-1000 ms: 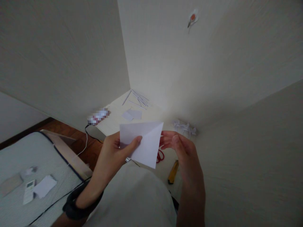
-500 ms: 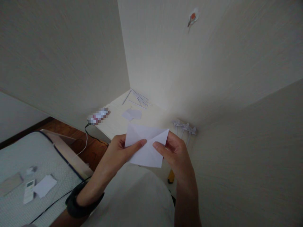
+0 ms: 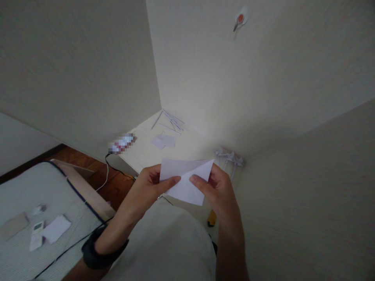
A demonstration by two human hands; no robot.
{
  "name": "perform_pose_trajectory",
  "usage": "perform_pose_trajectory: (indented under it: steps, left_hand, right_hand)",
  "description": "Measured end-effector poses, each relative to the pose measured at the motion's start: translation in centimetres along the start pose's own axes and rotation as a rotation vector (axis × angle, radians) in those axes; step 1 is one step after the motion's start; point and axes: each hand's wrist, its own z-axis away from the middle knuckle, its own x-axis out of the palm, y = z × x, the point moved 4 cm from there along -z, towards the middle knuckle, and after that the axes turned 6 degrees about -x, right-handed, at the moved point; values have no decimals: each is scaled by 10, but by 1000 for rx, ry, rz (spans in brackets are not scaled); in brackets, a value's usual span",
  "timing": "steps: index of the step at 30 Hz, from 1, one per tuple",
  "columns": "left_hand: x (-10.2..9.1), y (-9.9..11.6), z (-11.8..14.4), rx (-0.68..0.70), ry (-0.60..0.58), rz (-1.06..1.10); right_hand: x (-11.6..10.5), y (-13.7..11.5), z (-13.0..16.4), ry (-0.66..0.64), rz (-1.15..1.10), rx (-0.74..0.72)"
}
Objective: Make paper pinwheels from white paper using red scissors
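A white paper sheet (image 3: 186,180), folded on a diagonal into a flattened triangular shape with a crease across its face, is held above the pale desk (image 3: 146,150). The left hand (image 3: 149,187) and right hand (image 3: 218,191) both pinch it, thumbs on top.

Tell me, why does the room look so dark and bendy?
Head view: the light is dim, brightest on the desk corner; the walls curve from lens distortion; the folded paper between the left hand and right hand looks fairly sharp, and the edges turn soft and murky.
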Motion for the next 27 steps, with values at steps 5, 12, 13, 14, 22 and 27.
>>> perform_pose_trajectory:
  steps: [5,12,13,14,22,27]
  left_hand:
    - [2,1,2,10,32,-20]
    - [0,-4,0,-17,9,2]
    - [0,-5,-1,-21,1,-15]
    - [-1,-6,-1,-26,-11,-44]
    - [-6,-14,-8,-4,-183,-278]
    - [-19,-15,-17,62,-68,-380]
  right_hand:
    - [0,5,3,11,72,23]
    - [-2,7,-1,-18,134,-7]
    - [-2,8,-1,-40,153,-7]
    - [-3,8,-1,-66,185,-3]
    - [-18,14,-15,-196,419,-50]
    - [-44,93,-44,-27,595,98]
